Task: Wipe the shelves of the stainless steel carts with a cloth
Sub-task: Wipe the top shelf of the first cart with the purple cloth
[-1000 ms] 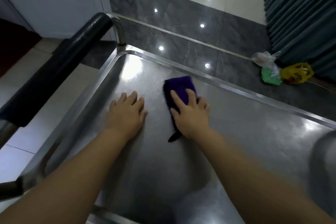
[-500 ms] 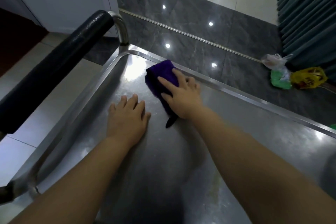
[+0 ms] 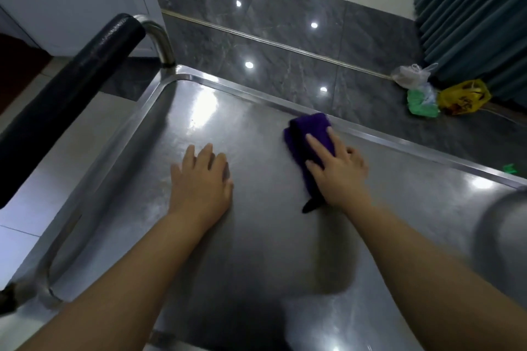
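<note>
Your right hand (image 3: 339,172) lies flat, fingers spread, pressing the purple cloth (image 3: 309,139) onto the cart shelf (image 3: 256,236), close to the far rim; your palm hides the cloth's near part, and only a dark tip pokes out below. Your left hand (image 3: 201,182) rests open and empty on the steel. The black handle (image 3: 62,100) is cut off at the left. 3 bags (image 3: 445,94) lie on the floor, contents unclear.
</note>
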Motion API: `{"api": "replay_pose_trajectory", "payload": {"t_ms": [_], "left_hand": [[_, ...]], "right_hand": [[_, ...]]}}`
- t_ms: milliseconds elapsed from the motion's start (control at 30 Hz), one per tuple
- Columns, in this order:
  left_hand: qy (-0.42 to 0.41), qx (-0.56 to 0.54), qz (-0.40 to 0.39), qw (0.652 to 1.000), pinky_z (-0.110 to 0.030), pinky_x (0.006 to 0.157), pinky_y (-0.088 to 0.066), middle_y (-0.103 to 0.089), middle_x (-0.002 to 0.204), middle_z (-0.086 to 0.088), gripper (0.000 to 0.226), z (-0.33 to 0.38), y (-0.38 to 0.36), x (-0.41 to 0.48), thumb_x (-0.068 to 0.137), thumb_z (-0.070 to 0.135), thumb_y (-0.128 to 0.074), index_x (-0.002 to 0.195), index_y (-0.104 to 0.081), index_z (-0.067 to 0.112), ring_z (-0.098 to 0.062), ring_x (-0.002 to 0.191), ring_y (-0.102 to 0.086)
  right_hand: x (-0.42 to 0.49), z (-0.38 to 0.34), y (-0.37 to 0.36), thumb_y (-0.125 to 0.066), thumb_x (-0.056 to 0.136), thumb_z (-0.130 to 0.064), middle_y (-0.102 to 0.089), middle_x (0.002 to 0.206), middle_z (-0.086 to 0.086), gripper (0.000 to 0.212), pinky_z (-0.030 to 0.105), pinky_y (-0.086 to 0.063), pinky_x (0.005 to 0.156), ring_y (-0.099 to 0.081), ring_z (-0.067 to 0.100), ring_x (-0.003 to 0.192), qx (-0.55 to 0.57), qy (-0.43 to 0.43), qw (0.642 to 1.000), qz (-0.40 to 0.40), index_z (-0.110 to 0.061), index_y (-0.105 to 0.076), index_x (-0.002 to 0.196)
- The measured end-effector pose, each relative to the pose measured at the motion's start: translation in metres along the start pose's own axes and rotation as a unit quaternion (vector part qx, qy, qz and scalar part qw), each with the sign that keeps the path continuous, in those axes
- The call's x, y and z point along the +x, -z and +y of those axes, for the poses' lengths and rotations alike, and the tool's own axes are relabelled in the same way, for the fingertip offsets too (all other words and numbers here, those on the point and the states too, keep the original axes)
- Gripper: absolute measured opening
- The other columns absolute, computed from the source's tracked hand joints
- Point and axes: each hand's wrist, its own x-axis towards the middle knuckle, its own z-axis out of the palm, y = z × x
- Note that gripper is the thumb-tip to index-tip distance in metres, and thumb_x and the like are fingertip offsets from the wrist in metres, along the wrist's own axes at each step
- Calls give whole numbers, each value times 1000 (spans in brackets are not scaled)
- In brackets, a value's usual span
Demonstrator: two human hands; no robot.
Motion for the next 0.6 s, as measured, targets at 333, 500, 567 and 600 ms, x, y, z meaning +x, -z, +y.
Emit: {"api": "replay_pose_trajectory", "payload": {"t_ms": [333, 500, 567, 600], "left_hand": [[-54, 5, -24, 998, -49, 108, -26, -22, 151, -6, 48, 28, -18, -27, 94, 42, -40, 137, -37, 20, -32, 138, -19], [-70, 39, -12, 997, -50, 107, -25, -21, 154, -7, 49, 26, -24, -29, 95, 44, -36, 138, -38, 20, -35, 138, -20], [-66, 33, -14, 997, -51, 107, -26, -22, 153, -7, 48, 28, -25, -27, 95, 44, -37, 136, -40, 20, -35, 138, -19], [-60, 28, -16, 998, -52, 108, -24, -20, 154, -7, 47, 30, -26, -27, 95, 43, -36, 137, -39, 20, -35, 139, -17]], "right_hand": [[-12, -20, -4, -27, 92, -57, 7, 159, -8, 54, 52, -17, 102, -20, 39, 129, 6, 24, 999, -32, -57, -2, 140], [-16, 48, 5, -31, 93, -57, -1, 159, -11, 52, 51, -22, 104, -26, 40, 129, 13, -75, 997, 0, -58, -10, 140], [-19, 55, 5, -30, 93, -56, 1, 159, -7, 54, 55, -21, 105, -23, 44, 129, 46, -238, 970, 15, -53, -9, 143], [-22, 44, 3, -29, 94, -56, 2, 159, -6, 54, 56, -21, 105, -23, 44, 128, 47, -270, 962, 16, -51, -8, 143]]}}
